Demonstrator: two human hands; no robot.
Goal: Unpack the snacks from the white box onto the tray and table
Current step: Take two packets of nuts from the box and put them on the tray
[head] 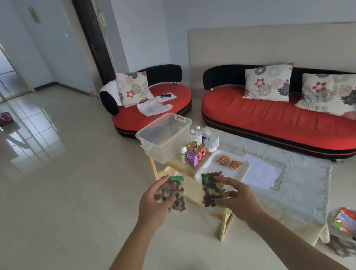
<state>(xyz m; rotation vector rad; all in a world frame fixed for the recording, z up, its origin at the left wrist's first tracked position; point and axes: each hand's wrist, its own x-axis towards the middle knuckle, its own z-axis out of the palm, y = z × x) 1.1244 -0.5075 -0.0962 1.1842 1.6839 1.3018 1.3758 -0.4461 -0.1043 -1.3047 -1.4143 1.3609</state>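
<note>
My left hand (153, 203) is shut on a clear packet of mixed nuts and dried fruit with a green top (176, 191), held above the near left corner of the small wooden table (192, 194). My right hand (234, 197) grips a second, similar nut packet (212, 186) over the near edge of the white tray (242, 167). Two orange-red snack packets (229, 162) lie on the tray. The translucent white box (165, 137) stands at the table's far left end and looks empty.
Small bottles, red cans and a purple carton (193, 149) cluster between box and tray. White paper (261, 172) lies on a lace-covered low table to the right. Two red sofas stand behind. A bag of items (355, 228) sits on the floor at lower right.
</note>
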